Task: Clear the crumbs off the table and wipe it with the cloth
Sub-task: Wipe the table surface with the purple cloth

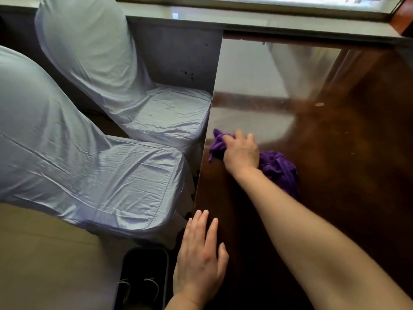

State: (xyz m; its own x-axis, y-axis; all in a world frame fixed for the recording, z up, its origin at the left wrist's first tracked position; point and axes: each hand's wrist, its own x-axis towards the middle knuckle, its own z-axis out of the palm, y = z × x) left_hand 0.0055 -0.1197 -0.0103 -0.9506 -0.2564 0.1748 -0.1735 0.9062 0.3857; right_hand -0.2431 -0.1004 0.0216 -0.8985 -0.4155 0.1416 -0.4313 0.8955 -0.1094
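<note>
A crumpled purple cloth (278,167) lies on the glossy dark wooden table (346,175), close to its left edge. My right hand (241,153) reaches across and grips the cloth, fingers curled into its left part. My left hand (201,256) lies flat with straight fingers at the table's left edge, nearer to me. A pale crumb (319,104) sits farther back on the table, with a few faint specks around it.
Two chairs in pale grey covers (169,108) (100,175) stand left of the table. A dark bin (143,278) sits on the floor below my left hand. A window ledge (245,21) runs along the far side.
</note>
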